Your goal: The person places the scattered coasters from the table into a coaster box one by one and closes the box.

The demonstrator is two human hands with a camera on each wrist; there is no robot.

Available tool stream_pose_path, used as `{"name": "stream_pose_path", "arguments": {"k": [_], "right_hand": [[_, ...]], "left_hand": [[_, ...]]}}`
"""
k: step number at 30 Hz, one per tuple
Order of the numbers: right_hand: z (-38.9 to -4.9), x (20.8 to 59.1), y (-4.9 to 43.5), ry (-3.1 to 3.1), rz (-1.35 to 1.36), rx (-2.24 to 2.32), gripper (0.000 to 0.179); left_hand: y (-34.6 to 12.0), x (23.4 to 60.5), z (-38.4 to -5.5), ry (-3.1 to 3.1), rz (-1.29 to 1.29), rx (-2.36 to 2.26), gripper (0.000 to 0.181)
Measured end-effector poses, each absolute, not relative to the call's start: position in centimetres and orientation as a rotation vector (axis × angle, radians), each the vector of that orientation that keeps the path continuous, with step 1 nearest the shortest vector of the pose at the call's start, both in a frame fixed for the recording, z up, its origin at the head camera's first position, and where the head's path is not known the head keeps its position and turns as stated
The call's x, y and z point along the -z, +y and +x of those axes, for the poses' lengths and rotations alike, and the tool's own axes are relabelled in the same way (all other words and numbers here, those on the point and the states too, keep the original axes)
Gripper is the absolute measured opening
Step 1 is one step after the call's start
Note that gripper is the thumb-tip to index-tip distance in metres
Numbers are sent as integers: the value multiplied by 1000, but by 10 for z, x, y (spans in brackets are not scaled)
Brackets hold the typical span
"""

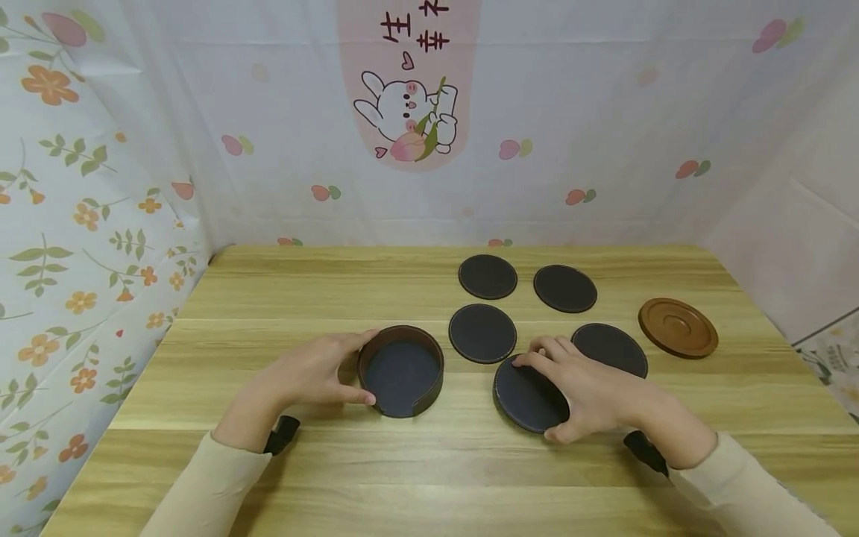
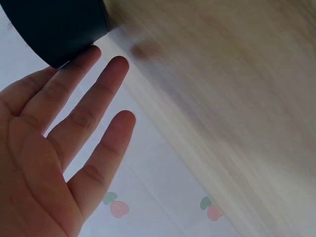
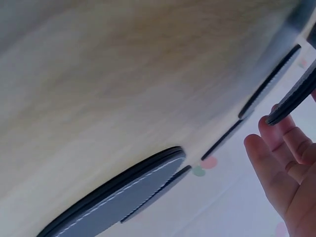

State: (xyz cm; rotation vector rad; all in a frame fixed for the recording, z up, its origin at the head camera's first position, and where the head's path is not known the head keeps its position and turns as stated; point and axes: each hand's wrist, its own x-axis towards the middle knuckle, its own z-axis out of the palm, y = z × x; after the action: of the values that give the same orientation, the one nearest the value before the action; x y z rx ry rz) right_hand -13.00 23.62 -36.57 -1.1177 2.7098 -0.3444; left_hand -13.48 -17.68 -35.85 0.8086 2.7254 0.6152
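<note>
A round, dark coaster holder (image 1: 435, 384) with a brown inner wall and a notch at its front stands left of the table's middle. My left hand (image 1: 312, 373) holds it from its left side, thumb at the front rim and index finger at the back. In the left wrist view, the other fingers (image 2: 94, 173) extend fairly straight beside the holder's dark outer wall (image 2: 54, 24). With fingers and thumb on opposite edges, my right hand (image 1: 584, 384) grips a black round coaster (image 1: 526, 395). In the right wrist view this coaster (image 3: 296, 98) is tilted, raised off the tabletop.
Several more black coasters lie flat behind my right hand, including one beside the holder (image 1: 483, 333) and one partly behind the hand (image 1: 611, 347). A brown wooden round disc (image 1: 678, 327) lies at the far right. Patterned cloth (image 1: 282, 89) hangs behind the wooden table (image 1: 403, 477).
</note>
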Motion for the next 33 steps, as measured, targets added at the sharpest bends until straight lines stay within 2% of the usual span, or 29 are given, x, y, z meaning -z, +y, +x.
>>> {"name": "stream_pose_path", "arguments": {"k": [12,33], "right_hand": [[-134,356,210,2693,-1103,437,88],[-161,347,123,2638,-1294,541,87]], "left_hand": [[-174,358,-132,2671,720,-670,100],[-178,364,-129,2643,658,-798,99]]}}
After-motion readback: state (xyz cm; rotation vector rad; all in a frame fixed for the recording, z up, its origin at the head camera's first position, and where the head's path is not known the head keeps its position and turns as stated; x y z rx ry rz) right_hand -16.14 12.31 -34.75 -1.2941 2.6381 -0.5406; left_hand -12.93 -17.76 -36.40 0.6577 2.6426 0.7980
